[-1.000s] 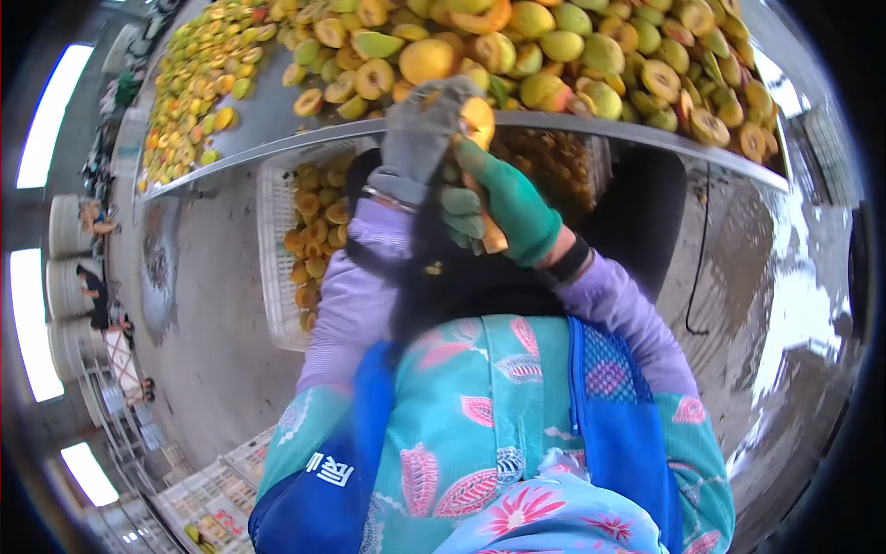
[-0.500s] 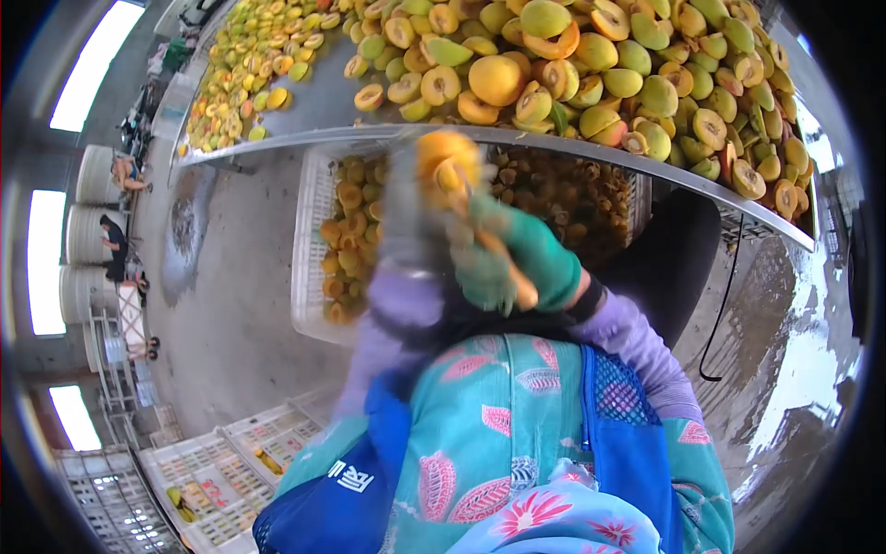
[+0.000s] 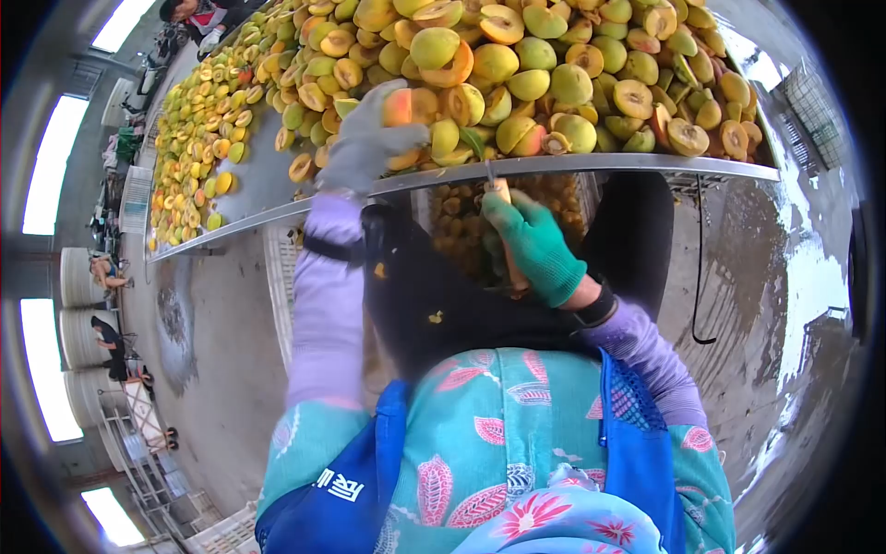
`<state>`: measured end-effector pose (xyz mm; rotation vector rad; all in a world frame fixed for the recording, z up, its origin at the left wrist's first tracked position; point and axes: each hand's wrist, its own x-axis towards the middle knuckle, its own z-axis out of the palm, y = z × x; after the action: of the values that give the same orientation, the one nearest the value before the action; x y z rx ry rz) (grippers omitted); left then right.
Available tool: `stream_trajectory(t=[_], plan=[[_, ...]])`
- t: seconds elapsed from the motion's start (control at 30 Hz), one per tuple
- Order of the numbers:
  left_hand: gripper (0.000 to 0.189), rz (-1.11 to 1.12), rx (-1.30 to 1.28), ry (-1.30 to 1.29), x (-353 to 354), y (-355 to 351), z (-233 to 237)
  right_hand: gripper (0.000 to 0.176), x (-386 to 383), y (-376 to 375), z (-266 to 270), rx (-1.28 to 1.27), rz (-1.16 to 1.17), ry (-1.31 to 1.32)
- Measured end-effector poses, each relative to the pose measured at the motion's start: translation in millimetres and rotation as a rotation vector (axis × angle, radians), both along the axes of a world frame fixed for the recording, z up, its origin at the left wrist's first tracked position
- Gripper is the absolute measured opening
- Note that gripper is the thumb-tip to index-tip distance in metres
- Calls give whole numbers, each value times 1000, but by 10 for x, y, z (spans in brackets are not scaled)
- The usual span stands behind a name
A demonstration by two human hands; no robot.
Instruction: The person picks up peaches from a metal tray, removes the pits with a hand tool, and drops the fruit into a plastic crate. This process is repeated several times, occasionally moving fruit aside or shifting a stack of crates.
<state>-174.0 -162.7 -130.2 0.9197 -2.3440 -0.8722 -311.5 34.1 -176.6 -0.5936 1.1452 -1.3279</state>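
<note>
My left hand [image 3: 362,143], in a grey glove, reaches over the table's metal edge into the heap of halved yellow-green peaches [image 3: 531,83]. Its thumb and fingers are around a reddish-orange peach [image 3: 398,108], partly covered by the glove. In a green glove, my right hand [image 3: 537,247] is closed on a wooden-handled tool [image 3: 501,190] in front of the table edge. A short metal end sticks up from the handle; its exact shape is too small to tell.
A raised metal rim [image 3: 637,162] runs along the sloping table. Below it, between my knees, a crate holds darker fruit pieces [image 3: 461,217]. Another person [image 3: 198,18] is at the table's far left end. A thin black hooked rod [image 3: 699,268] hangs at right.
My left hand has moved from in front of my body up to the heap, and the orange peach it held by the tool is gone from there. My right hand keeps the tool, slightly lower right.
</note>
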Motion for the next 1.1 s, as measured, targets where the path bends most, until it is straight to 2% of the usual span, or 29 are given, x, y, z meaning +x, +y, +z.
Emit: stream_trajectory(t=[0.07,0.1,0.13,0.2,0.3,0.33,0.37,0.47,0.57,0.67,0.77,0.8,0.9,0.93,1.0,1.07,1.1], plan=[[56,-92,625,584,187,193,-36,22,1,-152,-9,-217,-77,417],[56,-123,867,882,210,322,-96,24,29,-199,52,-284,-60,512],[56,-106,780,886,224,447,-97,26,34,-237,175,-355,-50,615],[53,-22,442,694,184,594,-157,33,69,-312,220,-452,-64,896],[41,0,258,563,74,739,-126,36,37,-305,235,-420,20,1063],[37,-18,381,661,19,782,-109,36,34,-297,196,-432,-7,1089],[33,-34,505,758,-10,810,-107,36,31,-271,192,-423,-9,1088],[25,-13,-287,209,56,759,-163,36,40,-222,186,-389,-12,1043],[22,11,-329,318,-2,820,-263,38,73,-217,162,-334,-8,942],[21,34,205,622,-18,901,-292,40,79,-217,133,-328,48,851],[19,-132,-387,194,102,625,-409,41,8,-201,35,-370,114,711],[20,-158,-442,101,112,603,-384,41,-2,-192,-19,-363,114,675],[23,-214,78,293,-39,664,-151,41,19,-87,89,-244,84,568],[27,-135,89,267,-38,697,-152,41,50,-69,146,-192,69,526],[29,-98,233,498,-81,887,-49,40,65,-102,154,-182,10,327],[33,-78,524,935,-217,899,-286,40,42,-123,192,-147,1,151],[33,1,311,860,-283,947,-350,40,11,-140,253,-120,26,78]])
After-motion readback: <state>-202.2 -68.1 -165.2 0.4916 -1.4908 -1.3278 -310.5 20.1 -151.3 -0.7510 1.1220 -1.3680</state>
